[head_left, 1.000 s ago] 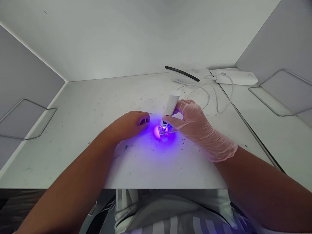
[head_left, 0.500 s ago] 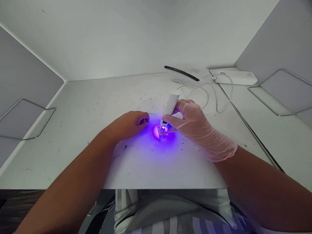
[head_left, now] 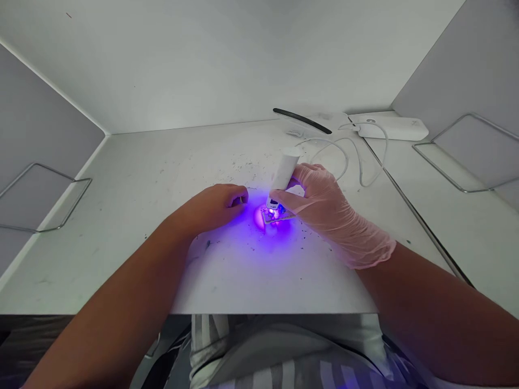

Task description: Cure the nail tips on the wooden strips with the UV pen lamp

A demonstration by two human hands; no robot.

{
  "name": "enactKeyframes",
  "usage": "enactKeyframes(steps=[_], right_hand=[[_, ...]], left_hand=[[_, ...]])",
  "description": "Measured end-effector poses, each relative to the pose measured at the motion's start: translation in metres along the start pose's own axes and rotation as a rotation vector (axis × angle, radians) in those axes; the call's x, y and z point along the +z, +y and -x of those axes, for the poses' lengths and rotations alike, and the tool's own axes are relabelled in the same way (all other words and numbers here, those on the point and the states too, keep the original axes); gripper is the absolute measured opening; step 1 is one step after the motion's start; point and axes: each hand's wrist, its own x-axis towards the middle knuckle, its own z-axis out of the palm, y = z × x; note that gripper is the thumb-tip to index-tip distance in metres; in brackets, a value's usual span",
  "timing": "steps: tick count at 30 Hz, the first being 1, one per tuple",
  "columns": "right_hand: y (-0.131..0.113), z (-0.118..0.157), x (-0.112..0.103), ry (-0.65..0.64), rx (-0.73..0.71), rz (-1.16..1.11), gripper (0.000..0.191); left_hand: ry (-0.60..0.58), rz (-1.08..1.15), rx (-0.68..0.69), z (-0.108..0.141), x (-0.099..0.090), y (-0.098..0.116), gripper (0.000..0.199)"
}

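Note:
A pink see-through glove covers my right hand (head_left: 324,202), which is wrapped round a white handheld UV lamp (head_left: 285,167). The lamp leans, its lower end throwing violet light onto a small flat piece (head_left: 272,218) on the table. Glare and the lamp hide most of that piece, and the hand's thumb side lies close to its right edge. To the left, my bare left hand (head_left: 219,205) rests on the tabletop with its fingers curled in, apart from the lamp. Whether those fingers hold anything is hidden.
Behind the lamp a white cable (head_left: 344,156) loops towards a white power strip (head_left: 391,128). A black curved nail file (head_left: 302,120) lies near the back wall. Wire frames (head_left: 73,208) stick out from both side walls. Dark specks dot the white tabletop (head_left: 133,173).
Almost nothing differs. The lamp's lower end and its glow have shifted very slightly; both hands stay where they were.

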Motion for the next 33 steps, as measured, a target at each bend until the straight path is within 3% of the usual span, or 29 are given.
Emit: enactKeyframes(steps=[33], right_hand=[[0.0025,0.0003,0.0017,0.002,-0.012,0.032,0.017]], left_hand=[[-0.013,0.0,-0.009,0.0005,-0.0009,0.0016,0.015]])
